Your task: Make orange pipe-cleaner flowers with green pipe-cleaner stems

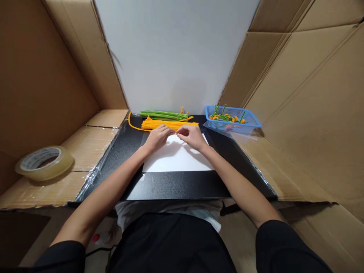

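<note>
Over the upper edge of a white sheet of paper (pixel 178 159), my left hand (pixel 159 137) and my right hand (pixel 192 136) meet at the fingertips. Both are closed in a pinch on a small piece of orange pipe cleaner (pixel 178 132), mostly covered by the fingers. Just behind the hands lies a bundle of orange pipe cleaners (pixel 167 124), one strand curling out at its left. Farther back is a bundle of green pipe cleaners (pixel 162 114), with a few orange ends by its right side.
A blue plastic basket (pixel 250 123) at the back right contains several small orange-and-green pipe cleaner pieces. A roll of clear tape (pixel 45 163) rests on cardboard at the left. Cardboard walls (pixel 318 94) flank the black tabletop (pixel 170 185), with a white panel (pixel 176 49) behind.
</note>
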Demonstrator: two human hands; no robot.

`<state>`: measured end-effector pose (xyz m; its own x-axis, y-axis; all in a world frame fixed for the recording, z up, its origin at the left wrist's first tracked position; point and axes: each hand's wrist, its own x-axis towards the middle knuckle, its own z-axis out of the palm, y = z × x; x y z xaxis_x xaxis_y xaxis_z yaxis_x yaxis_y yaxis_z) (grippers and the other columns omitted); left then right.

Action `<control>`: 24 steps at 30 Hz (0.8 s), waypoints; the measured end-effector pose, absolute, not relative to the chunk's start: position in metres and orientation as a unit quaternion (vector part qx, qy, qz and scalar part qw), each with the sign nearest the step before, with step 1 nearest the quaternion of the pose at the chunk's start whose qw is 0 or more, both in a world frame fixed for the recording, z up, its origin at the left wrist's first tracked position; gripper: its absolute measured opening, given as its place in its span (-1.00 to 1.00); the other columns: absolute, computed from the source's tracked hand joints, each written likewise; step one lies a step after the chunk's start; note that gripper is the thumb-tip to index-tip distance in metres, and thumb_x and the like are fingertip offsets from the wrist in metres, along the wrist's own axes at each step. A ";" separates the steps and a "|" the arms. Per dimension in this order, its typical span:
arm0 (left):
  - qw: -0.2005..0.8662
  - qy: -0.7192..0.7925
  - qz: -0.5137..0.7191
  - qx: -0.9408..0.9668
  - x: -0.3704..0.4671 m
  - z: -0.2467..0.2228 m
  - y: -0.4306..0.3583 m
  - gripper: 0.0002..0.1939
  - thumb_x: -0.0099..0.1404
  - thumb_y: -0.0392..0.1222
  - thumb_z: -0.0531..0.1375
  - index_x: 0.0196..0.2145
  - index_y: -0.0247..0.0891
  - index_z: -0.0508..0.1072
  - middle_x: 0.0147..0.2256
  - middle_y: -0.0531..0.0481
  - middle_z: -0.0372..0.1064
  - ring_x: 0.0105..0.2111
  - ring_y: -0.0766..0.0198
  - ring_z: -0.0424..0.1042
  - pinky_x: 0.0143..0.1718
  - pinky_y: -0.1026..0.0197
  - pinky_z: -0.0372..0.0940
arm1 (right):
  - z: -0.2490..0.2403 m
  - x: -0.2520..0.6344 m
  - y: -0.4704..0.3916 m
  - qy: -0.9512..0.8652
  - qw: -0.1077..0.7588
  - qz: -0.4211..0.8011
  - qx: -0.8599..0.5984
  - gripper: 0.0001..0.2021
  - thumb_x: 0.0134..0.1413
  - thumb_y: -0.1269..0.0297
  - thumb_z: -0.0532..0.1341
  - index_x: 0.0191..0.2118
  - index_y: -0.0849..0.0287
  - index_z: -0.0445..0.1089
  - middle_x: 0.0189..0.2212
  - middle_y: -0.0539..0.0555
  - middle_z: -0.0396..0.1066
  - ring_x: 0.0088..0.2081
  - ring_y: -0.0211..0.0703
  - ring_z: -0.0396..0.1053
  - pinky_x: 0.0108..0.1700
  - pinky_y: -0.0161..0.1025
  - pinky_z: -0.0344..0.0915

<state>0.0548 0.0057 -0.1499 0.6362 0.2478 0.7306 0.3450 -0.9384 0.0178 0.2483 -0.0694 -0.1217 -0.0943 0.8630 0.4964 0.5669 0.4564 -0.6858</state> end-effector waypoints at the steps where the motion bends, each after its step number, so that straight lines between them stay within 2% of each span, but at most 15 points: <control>1: 0.068 -0.164 -0.393 -0.902 0.055 -0.151 0.006 -0.75 0.48 -0.23 0.05 -0.16 -0.30 0.53 -0.31 -0.13 0.53 -0.27 0.16 0.43 -0.26 0.18 0.32 | -0.121 0.248 -0.070 -0.732 0.450 0.140 -0.491 -0.89 0.01 0.40 0.26 -0.33 0.21 0.55 -0.41 0.08 0.56 -0.38 -0.14 0.46 -0.26 -0.20 0.37; 5: 0.075 -0.176 -0.433 -0.881 0.056 -0.153 0.006 -0.74 0.48 -0.25 0.03 -0.17 -0.31 0.51 -0.31 -0.14 0.53 -0.29 0.15 0.43 -0.23 0.15 0.32 | -0.117 0.245 -0.076 -0.754 0.459 -0.018 -0.469 -0.89 0.10 0.35 0.24 -0.31 0.18 0.54 -0.31 0.14 0.55 -0.19 -0.02 0.41 -0.06 -0.07 0.33; 7: 0.062 -0.199 -0.474 -0.855 0.057 -0.152 0.006 -0.75 0.48 -0.24 0.03 -0.19 -0.29 0.52 -0.31 -0.13 0.54 -0.30 0.16 0.44 -0.22 0.15 0.33 | -0.115 0.242 -0.078 -0.772 0.448 -0.009 -0.450 -0.85 0.17 0.31 0.21 -0.31 0.17 0.54 -0.33 0.13 0.54 -0.23 -0.06 0.41 -0.10 -0.11 0.33; 9: 0.042 -0.225 -0.526 -0.819 0.057 -0.150 0.007 -0.75 0.47 -0.23 0.05 -0.22 -0.28 0.52 -0.31 -0.12 0.55 -0.30 0.18 0.46 -0.22 0.15 0.34 | -0.117 0.239 -0.079 -0.793 0.413 0.077 -0.441 -0.83 0.18 0.31 0.20 -0.33 0.17 0.55 -0.38 0.09 0.55 -0.35 -0.14 0.42 -0.23 -0.19 0.32; 12: -0.014 -0.259 -0.592 -0.763 0.057 -0.147 0.010 -0.79 0.44 -0.20 0.10 -0.23 -0.27 0.53 -0.30 -0.10 0.56 -0.29 0.20 0.49 -0.22 0.17 0.36 | -0.124 0.236 -0.075 -0.761 0.375 0.248 -0.467 -0.86 0.13 0.32 0.24 -0.32 0.17 0.57 -0.39 0.08 0.57 -0.39 -0.18 0.44 -0.34 -0.26 0.29; 15: -0.137 -0.252 -0.582 -0.761 0.058 -0.145 0.011 -0.80 0.40 -0.17 0.15 -0.22 -0.26 0.56 -0.29 -0.09 0.57 -0.33 0.23 0.51 -0.30 0.21 0.38 | -0.130 0.239 -0.067 -0.611 0.416 0.479 -0.473 -0.81 0.16 0.23 0.23 -0.24 0.19 0.56 -0.36 0.11 0.57 -0.40 -0.21 0.45 -0.38 -0.30 0.32; 17: -0.211 -0.224 -0.536 -0.786 0.059 -0.142 0.009 -0.80 0.39 -0.15 0.17 -0.22 -0.25 0.58 -0.30 -0.08 0.57 -0.37 0.24 0.51 -0.33 0.22 0.39 | -0.131 0.244 -0.063 -0.493 0.465 0.579 -0.452 -0.78 0.17 0.17 0.23 -0.26 0.20 0.54 -0.36 0.11 0.56 -0.41 -0.25 0.44 -0.38 -0.32 0.33; 19: -0.221 -0.191 -0.492 -0.820 0.059 -0.139 0.005 -0.79 0.39 -0.14 0.17 -0.23 -0.24 0.60 -0.31 -0.08 0.57 -0.37 0.24 0.51 -0.29 0.20 0.40 | -0.129 0.251 -0.060 -0.414 0.510 0.606 -0.448 -0.84 0.10 0.19 0.30 -0.35 0.19 0.52 -0.42 0.07 0.54 -0.45 -0.29 0.39 -0.40 -0.35 0.33; 21: -0.170 -0.155 -0.457 -0.859 0.059 -0.135 0.000 -0.78 0.42 -0.17 0.15 -0.22 -0.22 0.60 -0.31 -0.09 0.57 -0.31 0.21 0.50 -0.21 0.15 0.39 | -0.127 0.256 -0.059 -0.376 0.533 0.602 -0.460 -0.91 -0.04 0.31 0.37 -0.41 0.18 0.49 -0.50 0.01 0.49 -0.48 -0.32 0.35 -0.42 -0.38 0.31; 24: -0.085 -0.120 -0.415 -0.898 0.057 -0.130 -0.005 -0.74 0.46 -0.22 0.09 -0.18 -0.23 0.60 -0.28 -0.12 0.57 -0.27 0.20 0.48 -0.18 0.13 0.36 | -0.125 0.260 -0.059 -0.372 0.531 0.605 -0.462 -0.85 -0.22 0.42 0.41 -0.42 0.17 0.48 -0.49 -0.02 0.49 -0.45 -0.31 0.37 -0.36 -0.37 0.33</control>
<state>0.0569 -0.0051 -0.1304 0.6266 0.2864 0.7248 0.1452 -0.9566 0.2525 0.2603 -0.0595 -0.1252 -0.0086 0.9864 -0.1641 -0.2993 -0.1591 -0.9408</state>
